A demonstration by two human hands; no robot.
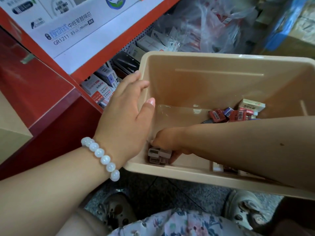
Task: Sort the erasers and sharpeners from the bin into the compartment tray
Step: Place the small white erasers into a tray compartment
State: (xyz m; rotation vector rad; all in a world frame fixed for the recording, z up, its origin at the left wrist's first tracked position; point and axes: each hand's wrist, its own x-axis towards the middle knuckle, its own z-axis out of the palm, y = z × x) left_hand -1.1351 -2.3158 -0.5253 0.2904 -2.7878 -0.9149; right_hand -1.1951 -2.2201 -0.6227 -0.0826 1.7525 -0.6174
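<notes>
**Desk:** What step is the person working through here?

**Photographer:** The pickup. The right hand (167,142) is reaching down into the near left corner of the beige bin (221,56), and its fingers are curling around a small cluster of grey sharpeners (159,155) lying on the bin floor. It appears to be gathering several at once, though the palm is hiding how firm the hold is.

**Desk:** And the other hand?

**Photographer:** The left hand (126,116), with a white bead bracelet (100,157) at the wrist, is steadying the bin by its left wall. The fingers are lying nearly straight over the rim and outside, with the thumb inside; it is bracing more than clutching.

**Desk:** Where are the rest of the goods sitting?

**Photographer:** A heap of red and white boxed erasers (237,113) is lying at the far right of the bin floor, well apart from the working hand and partly behind the right forearm.

**Desk:** What is the next move calling for?

**Photographer:** By my reading, lifting the sharpeners clear without spilling any, then carrying them to the compartment tray, which is not showing in this view. Stocked red shelving (51,92) is standing just left of the bin.
</notes>
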